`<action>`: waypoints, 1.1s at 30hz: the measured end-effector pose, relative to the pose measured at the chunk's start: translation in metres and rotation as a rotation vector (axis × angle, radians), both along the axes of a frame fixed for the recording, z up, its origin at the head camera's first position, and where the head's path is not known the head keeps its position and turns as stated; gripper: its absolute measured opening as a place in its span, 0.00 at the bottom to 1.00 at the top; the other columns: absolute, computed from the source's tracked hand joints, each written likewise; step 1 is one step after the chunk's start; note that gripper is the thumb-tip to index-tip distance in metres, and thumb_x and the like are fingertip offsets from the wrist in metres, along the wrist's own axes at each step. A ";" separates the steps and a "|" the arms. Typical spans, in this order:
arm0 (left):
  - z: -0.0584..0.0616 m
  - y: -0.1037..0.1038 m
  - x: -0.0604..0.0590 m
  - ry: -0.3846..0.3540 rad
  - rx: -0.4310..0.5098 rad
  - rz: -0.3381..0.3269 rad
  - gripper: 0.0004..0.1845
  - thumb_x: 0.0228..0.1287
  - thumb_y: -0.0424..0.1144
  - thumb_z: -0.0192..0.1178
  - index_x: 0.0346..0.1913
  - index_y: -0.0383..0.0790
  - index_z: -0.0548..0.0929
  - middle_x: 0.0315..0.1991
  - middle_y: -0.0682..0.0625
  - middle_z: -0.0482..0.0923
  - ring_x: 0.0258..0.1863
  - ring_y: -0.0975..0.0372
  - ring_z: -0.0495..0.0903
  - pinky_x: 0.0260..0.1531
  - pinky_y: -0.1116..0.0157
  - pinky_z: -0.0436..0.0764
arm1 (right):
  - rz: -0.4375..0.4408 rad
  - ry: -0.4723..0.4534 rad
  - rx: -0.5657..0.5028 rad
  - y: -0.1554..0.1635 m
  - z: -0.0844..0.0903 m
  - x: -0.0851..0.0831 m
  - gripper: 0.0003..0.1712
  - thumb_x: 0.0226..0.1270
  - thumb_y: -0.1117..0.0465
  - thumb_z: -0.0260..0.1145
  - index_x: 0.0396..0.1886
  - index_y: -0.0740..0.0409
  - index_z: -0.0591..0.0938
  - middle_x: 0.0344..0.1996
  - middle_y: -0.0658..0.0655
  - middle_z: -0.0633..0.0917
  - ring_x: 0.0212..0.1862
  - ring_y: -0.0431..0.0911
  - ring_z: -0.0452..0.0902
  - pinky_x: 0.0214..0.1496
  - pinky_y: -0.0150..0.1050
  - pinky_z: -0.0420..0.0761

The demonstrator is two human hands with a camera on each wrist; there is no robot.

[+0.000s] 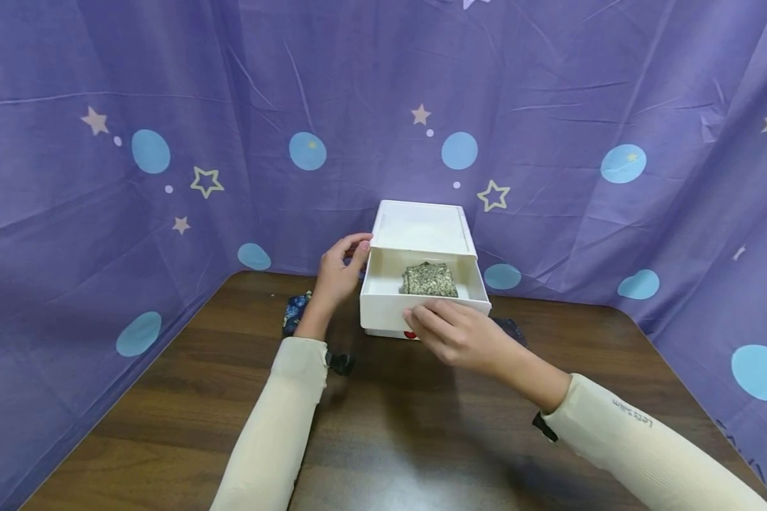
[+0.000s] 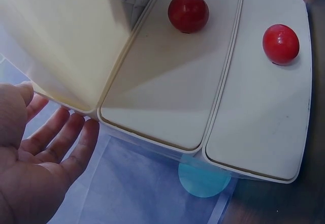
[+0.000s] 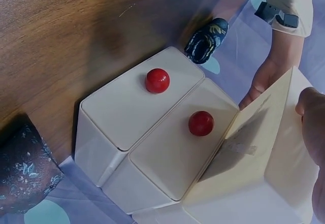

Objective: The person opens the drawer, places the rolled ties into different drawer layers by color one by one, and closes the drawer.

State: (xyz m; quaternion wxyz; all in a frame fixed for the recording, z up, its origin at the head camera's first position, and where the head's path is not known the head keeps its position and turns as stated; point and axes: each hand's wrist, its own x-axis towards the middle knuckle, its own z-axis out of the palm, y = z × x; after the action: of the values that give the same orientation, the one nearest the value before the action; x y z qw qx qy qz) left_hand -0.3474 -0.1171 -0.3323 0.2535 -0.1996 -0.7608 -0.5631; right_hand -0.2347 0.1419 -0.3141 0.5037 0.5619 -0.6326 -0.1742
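Observation:
A white drawer unit stands at the back of the table, its top drawer pulled out. Inside that drawer lies a folded piece with a speckled green-and-cream pattern, apparently cloth. My right hand grips the drawer's front; its fingers hide part of the front panel. At the unit's left side, my left hand touches the casing with loosely extended fingers. Below the pulled-out drawer, the left wrist view shows two closed drawer fronts, with a red round knob on one and another red knob on the other.
A dark blue patterned item with an opening lies left of the unit. On its right is another dark patterned item, seemingly fabric. The brown wooden table extends toward me, and a purple curtain hangs close behind.

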 end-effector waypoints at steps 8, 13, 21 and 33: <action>-0.001 0.000 0.000 0.002 -0.014 0.018 0.18 0.79 0.46 0.56 0.60 0.39 0.84 0.52 0.43 0.83 0.50 0.53 0.82 0.47 0.56 0.86 | -0.003 0.010 -0.015 -0.001 -0.001 -0.004 0.17 0.80 0.71 0.51 0.56 0.67 0.85 0.48 0.62 0.83 0.46 0.52 0.81 0.50 0.39 0.85; -0.001 0.000 0.000 0.007 -0.016 0.020 0.18 0.79 0.47 0.56 0.60 0.40 0.84 0.52 0.43 0.84 0.49 0.54 0.83 0.47 0.57 0.86 | -0.031 0.001 -0.014 -0.001 -0.001 -0.005 0.17 0.80 0.72 0.51 0.57 0.67 0.84 0.48 0.62 0.83 0.46 0.52 0.81 0.51 0.39 0.85; -0.001 0.000 0.000 0.003 -0.007 0.011 0.19 0.79 0.49 0.56 0.60 0.40 0.84 0.53 0.44 0.83 0.49 0.54 0.82 0.46 0.57 0.87 | -0.038 0.002 -0.020 -0.003 0.000 -0.007 0.18 0.81 0.71 0.50 0.57 0.67 0.85 0.48 0.62 0.83 0.47 0.52 0.80 0.51 0.39 0.85; -0.001 -0.001 0.001 0.000 -0.015 0.013 0.20 0.79 0.49 0.56 0.61 0.41 0.84 0.54 0.44 0.83 0.51 0.54 0.82 0.49 0.56 0.85 | -0.039 -0.014 -0.024 -0.005 0.002 -0.013 0.20 0.81 0.73 0.47 0.55 0.67 0.86 0.47 0.61 0.83 0.46 0.52 0.79 0.49 0.39 0.85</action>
State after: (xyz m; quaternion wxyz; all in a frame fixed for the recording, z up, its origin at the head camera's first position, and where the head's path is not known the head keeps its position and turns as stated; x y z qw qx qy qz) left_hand -0.3463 -0.1183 -0.3334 0.2556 -0.1963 -0.7665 -0.5555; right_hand -0.2479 0.1369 -0.3125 0.5027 0.5445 -0.6489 -0.1723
